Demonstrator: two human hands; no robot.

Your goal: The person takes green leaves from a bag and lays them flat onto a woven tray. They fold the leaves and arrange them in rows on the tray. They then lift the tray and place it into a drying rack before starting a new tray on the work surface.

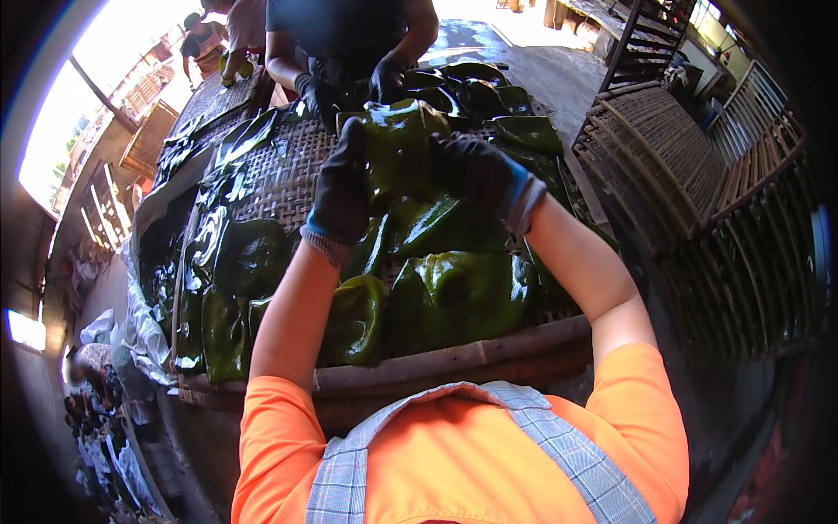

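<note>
My left hand, in a dark glove with a grey cuff, grips the left edge of a glossy dark-green leafy sheet, like seaweed. At the sheet's right side, my right hand, gloved in black with a blue band, has its fingers bent onto it, partly hidden. The sheet is lifted over a woven bamboo rack. More wet green sheets lie spread and folded on the rack below and around my hands.
A co-worker's gloved hands are at the rack's far side; other people stand at upper left. Slatted racks stand at right, some hung with green sheets. Pale plastic sheeting drapes at left. A bamboo pole forms the near edge.
</note>
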